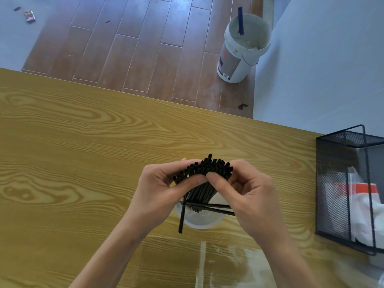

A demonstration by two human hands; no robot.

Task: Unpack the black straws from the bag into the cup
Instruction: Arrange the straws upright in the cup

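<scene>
Wood-grain tabletop [83, 132] fills the lower view, with brown floorboards and a white bucket [243, 48] beyond its far edge. Left hand [158, 183] curls closed around the left side of the straws [204, 169], thumb across the front. The bundle stands upright with its lower ends in the cup [200, 219], a pale one directly beneath both hands. One straw [181, 219] hangs outside the cup's left rim, and two more lie crosswise over its mouth. Right hand [247, 190] pinches the bundle's right side, thumb pressed against the tops. The bag [218, 265], clear and apparently empty, lies flat on the tabletop near the person. A black mesh basket [349, 183] sits far right.

The risks, as I judge them: the hanging straw may slip off onto the tabletop; pushing the bundle down sideways could tip the light cup; loosening both grips at once may let the splayed tops fan out and spill over the rim.
</scene>
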